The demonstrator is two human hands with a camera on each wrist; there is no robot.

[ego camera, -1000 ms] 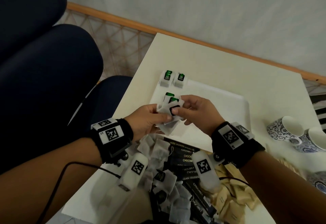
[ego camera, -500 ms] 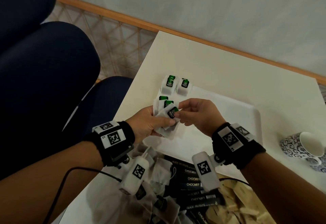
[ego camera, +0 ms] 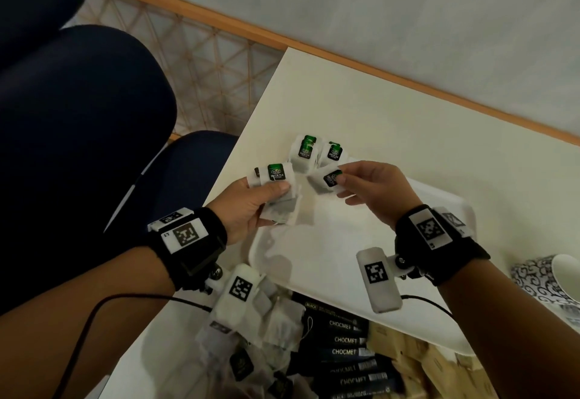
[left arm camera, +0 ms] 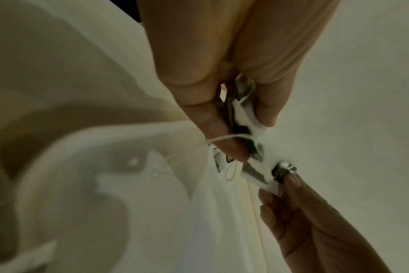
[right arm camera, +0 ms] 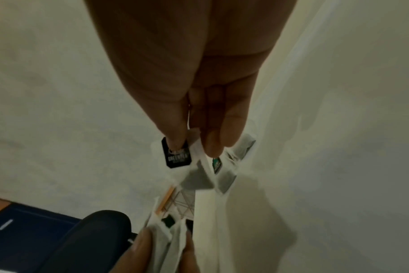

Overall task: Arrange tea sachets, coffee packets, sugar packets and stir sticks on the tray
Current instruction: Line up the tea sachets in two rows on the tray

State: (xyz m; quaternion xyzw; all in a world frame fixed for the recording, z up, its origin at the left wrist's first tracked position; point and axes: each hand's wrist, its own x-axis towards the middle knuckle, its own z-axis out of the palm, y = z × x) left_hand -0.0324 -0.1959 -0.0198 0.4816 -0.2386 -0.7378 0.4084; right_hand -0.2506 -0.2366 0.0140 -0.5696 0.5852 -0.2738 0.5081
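The single white paper tea sachet with a black-and-green tag (ego camera: 328, 180) is pinched between my right hand's (ego camera: 373, 191) thumb and forefinger, held in the air above the far-left part of the white rectangular plastic tray (ego camera: 370, 314). In the right wrist view my thumb lies right on its black tag. My left hand (ego camera: 251, 207) grips a small bunch of the same white tea sachets (ego camera: 279, 191), thumb pressed across their front, one green-tea tag facing up; the bunch is just beside the single sachet but apart from it. A thin white string (left arm camera: 224, 138) loops out from the bunch in the left wrist view.

At the tray's far-left corner two more green-tagged tea sachets (ego camera: 317, 152) lie side by side. The tray sits on a cream-coloured table (ego camera: 392, 110). Nearer to me, off the tray's near edge, is a loose heap of white tea sachets (ego camera: 266, 329), next to it dark coffee packets printed CHOCMET (ego camera: 342, 351), and beside those pale beige sugar packets (ego camera: 417, 358). A white cup with a dark swirl pattern (ego camera: 546, 279) stands at the right edge. A dark blue upholstered chair (ego camera: 78, 116) is left of the table.
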